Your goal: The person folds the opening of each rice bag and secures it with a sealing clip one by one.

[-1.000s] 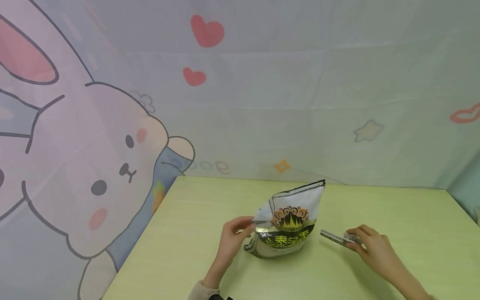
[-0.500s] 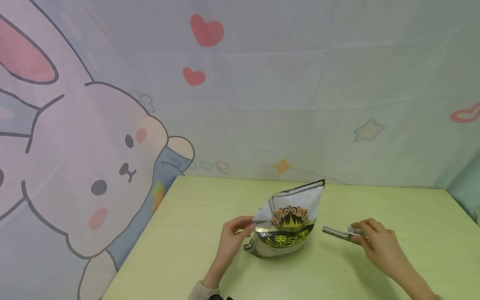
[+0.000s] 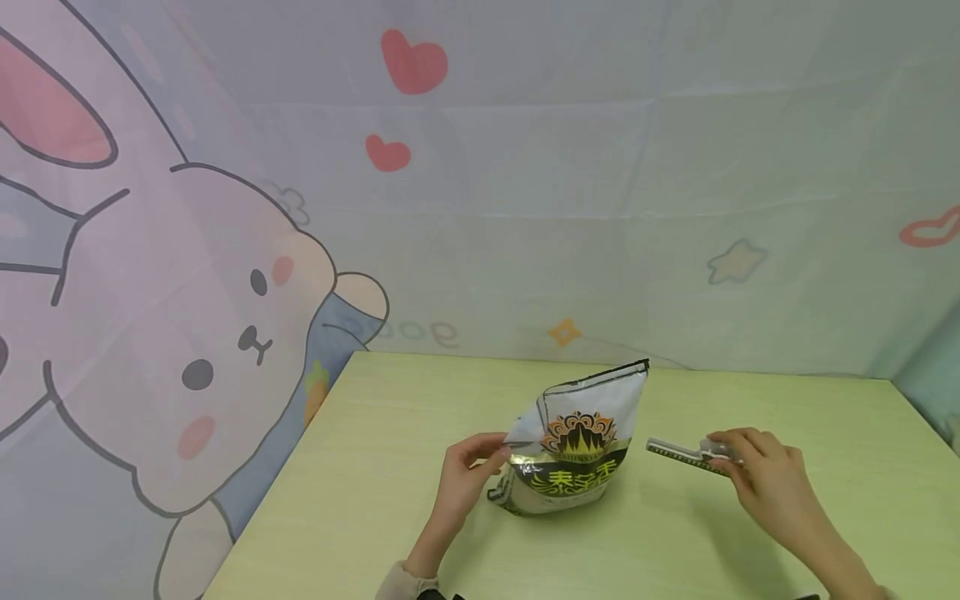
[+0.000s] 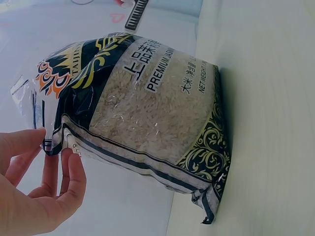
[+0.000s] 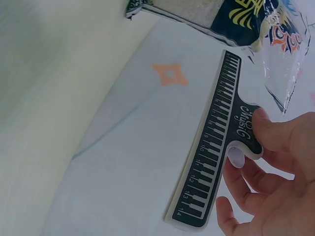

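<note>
A plastic bag of rice (image 3: 573,475) stands on the table, its folded top leaning up to the right in the head view. My left hand (image 3: 461,483) pinches the bag's left upper edge between thumb and fingers. In the left wrist view, rice shows through the clear front of the bag (image 4: 142,113). To the right, raised above the table and apart from the bag, my right hand (image 3: 776,487) holds a long clip (image 3: 675,452). Piano keys and ruler numbers are printed on the clip (image 5: 211,132), with my right thumb pressing its handle tab.
The pale yellow-green table (image 3: 817,433) reaches back to a hanging cloth (image 3: 525,250) printed with a rabbit, hearts and stars. The table's left edge runs beside the rabbit print.
My right hand has moved slightly right and up, carrying the clip. The left hand and the rice bag stay practically where they were.
</note>
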Demonstrator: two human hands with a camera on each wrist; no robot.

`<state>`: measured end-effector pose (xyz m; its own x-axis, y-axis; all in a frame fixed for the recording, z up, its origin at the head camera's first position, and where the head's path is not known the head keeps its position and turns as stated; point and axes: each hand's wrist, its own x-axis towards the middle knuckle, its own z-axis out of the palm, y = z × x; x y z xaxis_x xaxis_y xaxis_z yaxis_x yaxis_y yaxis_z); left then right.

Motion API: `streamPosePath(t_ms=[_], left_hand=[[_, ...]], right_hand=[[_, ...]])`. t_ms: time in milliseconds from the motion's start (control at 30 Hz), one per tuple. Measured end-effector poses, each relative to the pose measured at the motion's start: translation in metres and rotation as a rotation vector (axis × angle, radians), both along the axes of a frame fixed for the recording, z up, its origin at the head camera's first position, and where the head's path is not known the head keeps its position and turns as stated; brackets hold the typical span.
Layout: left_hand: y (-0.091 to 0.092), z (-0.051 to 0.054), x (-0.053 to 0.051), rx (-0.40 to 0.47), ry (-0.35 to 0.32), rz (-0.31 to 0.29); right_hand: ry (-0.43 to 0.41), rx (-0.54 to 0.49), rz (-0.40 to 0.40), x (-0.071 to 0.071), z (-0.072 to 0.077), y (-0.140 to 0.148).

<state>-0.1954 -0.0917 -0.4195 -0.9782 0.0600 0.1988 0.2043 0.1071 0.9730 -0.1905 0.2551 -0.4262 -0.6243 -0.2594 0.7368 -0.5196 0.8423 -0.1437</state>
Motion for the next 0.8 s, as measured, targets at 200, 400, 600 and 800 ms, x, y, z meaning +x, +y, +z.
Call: streamPosePath(t_ms=[200, 400, 600, 800], left_hand=[[0.001, 0.000, 0.001, 0.008, -0.002, 0.005], [0.002, -0.012, -0.005, 0.060, 0.015, 0.012], [0.002, -0.026, -0.015, 0.113, 0.057, 0.033], [0.002, -0.031, -0.016, 0.139, 0.105, 0.032]], right_hand=[[0.017, -0.038, 0.005, 0.004, 0.011, 0.000], [0.029, -0.063, 0.026, 0.007, 0.020, -0.001], [0.040, -0.069, 0.047, 0.008, 0.028, -0.003], [0.077, -0.064, 0.071, 0.010, 0.037, -0.007]])
